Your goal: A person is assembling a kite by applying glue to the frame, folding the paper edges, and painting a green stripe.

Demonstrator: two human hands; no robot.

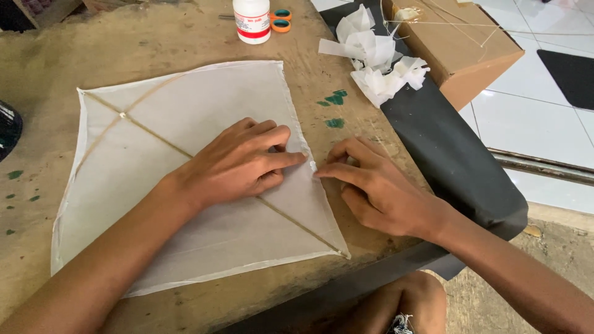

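Fingertips of both my hands meet at the kite's right-hand edge: my left hand lies flat on the paper kite, fingers together and pressing the sail down, while my right hand comes in from three o'clock, index finger stretched out and pushing on the folded hem, the others curled on the wooden table. Neither hand pinches anything; both only press. The kite lies flat in the middle of the table, its thin stick frame crossing near ten o'clock. I judge it very light, and the tissue thin and easy to tear, so it is best held by the sticks or the hemmed edge. At twelve o'clock stands a white glue bottle beside orange-handled scissors; crumpled paper scraps lie at one o'clock.
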